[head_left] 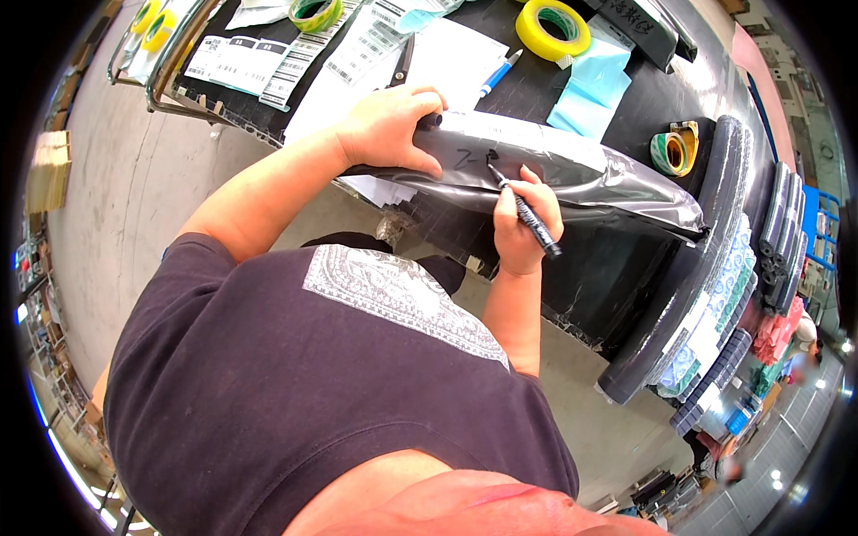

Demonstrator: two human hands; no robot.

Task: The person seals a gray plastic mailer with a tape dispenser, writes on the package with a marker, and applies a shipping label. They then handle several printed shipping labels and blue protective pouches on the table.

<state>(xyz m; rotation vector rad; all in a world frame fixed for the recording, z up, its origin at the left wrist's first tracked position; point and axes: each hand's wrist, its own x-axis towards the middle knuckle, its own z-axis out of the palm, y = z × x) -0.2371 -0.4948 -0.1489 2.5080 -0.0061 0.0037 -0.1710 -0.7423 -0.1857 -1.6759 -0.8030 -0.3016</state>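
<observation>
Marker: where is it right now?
In the head view, right of centre, the marker is in the right hand, its tip at the black package.

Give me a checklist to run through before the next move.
1. Marker gripped in the right hand: ok.
2. Marker tip at the handwritten marks: ok.
3. Left hand on the black package: ok, near its left end.
4. Package film smooth: not ok, creased toward the right end.
5. Yellow tape roll clear of the package: ok, lying apart.
6. Ink dry: cannot tell.
</observation>
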